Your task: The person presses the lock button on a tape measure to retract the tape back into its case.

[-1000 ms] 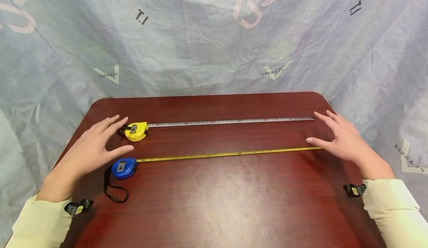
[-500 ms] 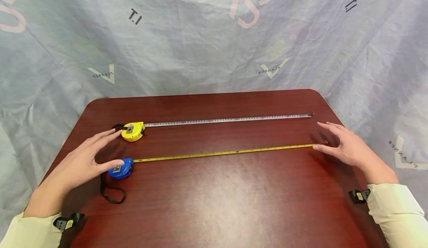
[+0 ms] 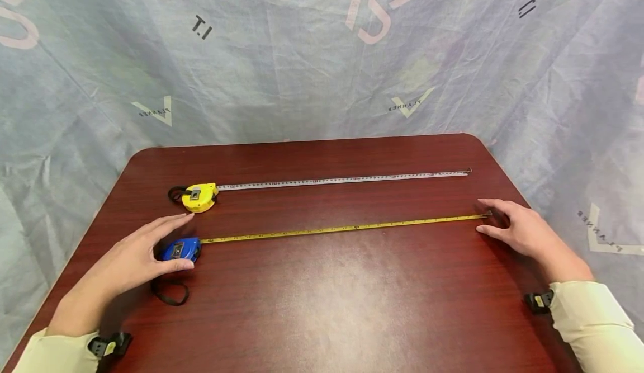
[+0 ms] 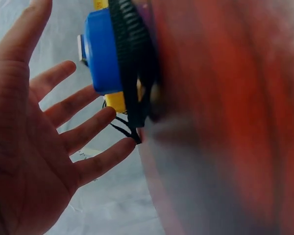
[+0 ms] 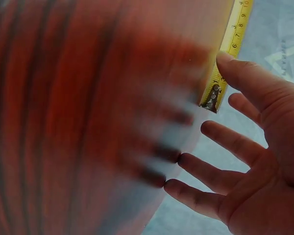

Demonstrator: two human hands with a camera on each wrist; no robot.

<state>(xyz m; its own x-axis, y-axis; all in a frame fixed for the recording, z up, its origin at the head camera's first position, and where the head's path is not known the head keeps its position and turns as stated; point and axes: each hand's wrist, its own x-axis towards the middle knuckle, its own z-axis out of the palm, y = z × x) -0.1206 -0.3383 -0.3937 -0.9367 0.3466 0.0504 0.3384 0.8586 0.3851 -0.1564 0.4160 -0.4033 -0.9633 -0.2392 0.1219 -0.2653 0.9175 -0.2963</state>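
The table [image 3: 327,283] is showing a glossy, reddish-brown wood-grain top with rounded far corners, and a crinkled grey sheet [image 3: 302,71] is hanging behind it. On the left side a blue tape measure [image 3: 186,247] is lying flat — a smooth, rounded case with a metal clip [image 3: 178,251] on its upper face and a ribbed black strap [image 4: 130,54] looping toward the near side. Its thin yellow blade [image 3: 322,231] is stretching rightward to a riveted metal hook [image 5: 213,98]. Just beyond, a yellow tape measure [image 3: 201,198] is resting, its white blade [image 3: 342,180] running roughly alongside.

The left hand [image 3: 133,255] is arching around the blue case, thumb on the near side, fingers on the far; it is grasping nothing, and whether it is touching the case I cannot tell. The right hand [image 3: 523,233] is bracketing the hook end with thumb and fingers parted — it too is holding nothing.

A broad stretch of wood is spreading from the yellow blade toward the person; a narrower strip is running between white blade and far edge. The right hand is overlapping the right edge in the head view.
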